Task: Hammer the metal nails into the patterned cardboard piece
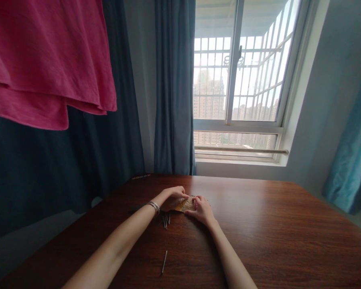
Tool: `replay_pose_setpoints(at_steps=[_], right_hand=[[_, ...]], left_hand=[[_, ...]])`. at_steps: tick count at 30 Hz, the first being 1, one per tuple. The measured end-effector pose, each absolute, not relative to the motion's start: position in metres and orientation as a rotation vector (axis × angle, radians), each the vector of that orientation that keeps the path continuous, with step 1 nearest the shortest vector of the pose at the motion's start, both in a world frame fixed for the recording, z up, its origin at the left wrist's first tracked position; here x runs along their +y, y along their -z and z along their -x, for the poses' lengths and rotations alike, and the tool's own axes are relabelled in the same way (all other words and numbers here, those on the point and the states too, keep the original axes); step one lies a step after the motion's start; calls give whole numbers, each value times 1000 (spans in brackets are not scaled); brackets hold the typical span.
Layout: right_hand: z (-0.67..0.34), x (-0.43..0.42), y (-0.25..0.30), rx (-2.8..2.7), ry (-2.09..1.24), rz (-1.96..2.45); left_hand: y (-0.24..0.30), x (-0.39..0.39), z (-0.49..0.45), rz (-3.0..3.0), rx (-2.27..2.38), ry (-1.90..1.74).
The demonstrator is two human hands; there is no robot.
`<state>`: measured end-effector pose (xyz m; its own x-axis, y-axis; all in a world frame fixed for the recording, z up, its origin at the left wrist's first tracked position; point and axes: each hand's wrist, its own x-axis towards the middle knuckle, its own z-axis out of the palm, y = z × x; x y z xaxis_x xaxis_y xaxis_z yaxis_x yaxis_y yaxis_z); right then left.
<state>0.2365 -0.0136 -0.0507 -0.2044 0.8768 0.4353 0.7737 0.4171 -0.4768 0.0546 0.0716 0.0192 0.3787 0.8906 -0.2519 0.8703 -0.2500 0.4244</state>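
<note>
A small yellowish, dark-speckled piece that looks like cloth or a soft pouch lies on the table between my two hands. My left hand is at its upper left edge, fingers bent in and closed on it. On the right side, my right hand grips the same piece, with the thumb at its lower edge and the fingers over the top. Close below my left wrist lie several thin metallic sticks, bunched together. Another thin stick rests alone nearer to me.
The brown wooden table reaches to the window wall. Dark blue curtains hang behind it, and a pink towel hangs at upper left. A barred window is at the back, with a lighter blue curtain at right.
</note>
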Motion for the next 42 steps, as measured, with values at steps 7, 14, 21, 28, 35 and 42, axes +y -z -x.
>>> replay_pose_setpoints(at_steps=[7,14,21,28,35,42], right_hand=[[-246,-5,41,-1937,-396,1300],[-289,11,7,-1838,-478,1318],[-334,-9,0,-2019,-867,1331],[-385,-30,5,-2164,-1126,1427],[-419,-49,8,-2205,-1222,1547],[-437,-57,7,-2195,-1174,1606]], left_hand=[[-19,80,-45,-2112,1335,41],[-28,74,-61,-2152,1162,23],[-29,46,-122,-2232,1043,108],[-13,13,-178,-2229,898,155],[-6,-9,-216,-2261,850,154],[8,-15,-234,-2320,814,51]])
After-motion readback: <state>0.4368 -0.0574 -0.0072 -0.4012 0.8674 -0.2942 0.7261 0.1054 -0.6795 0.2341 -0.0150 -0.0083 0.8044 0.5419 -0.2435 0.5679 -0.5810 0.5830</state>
